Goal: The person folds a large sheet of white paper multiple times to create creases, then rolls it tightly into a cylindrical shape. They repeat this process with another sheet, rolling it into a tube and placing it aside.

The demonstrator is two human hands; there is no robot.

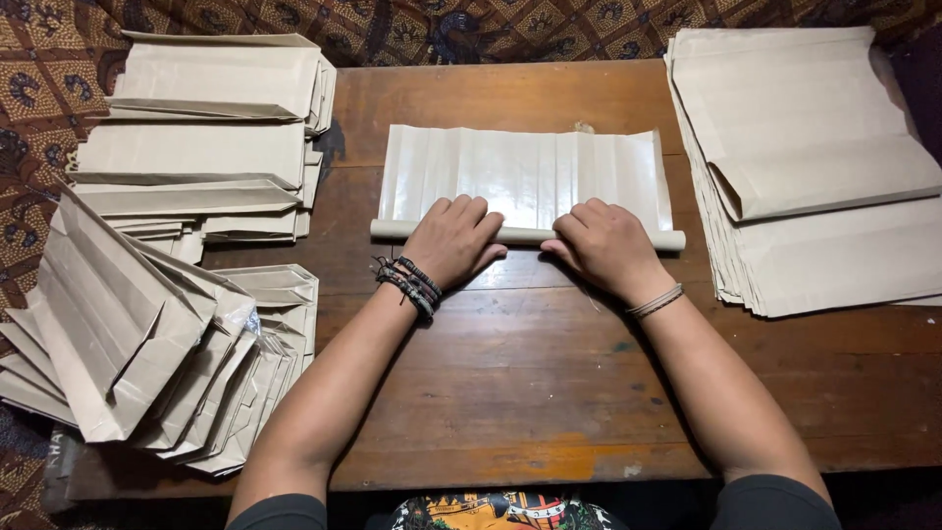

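A creased sheet of pale brown paper [525, 177] lies flat on the wooden table [549, 393], its near edge wound around a thin pale rod [667, 239]. My left hand [453, 238] presses down on the rolled edge left of centre, fingers curled over it. My right hand [601, 243] rests on the same roll just to the right, fingers bent onto the paper. Both wrists wear bands.
Stacks of folded paper bags [196, 157] fill the table's back left. A fanned heap of bags [147, 353] overhangs the front left edge. A thick pile of flat paper sheets [814, 167] sits at the right. Patterned cloth [471, 29] lies behind the table.
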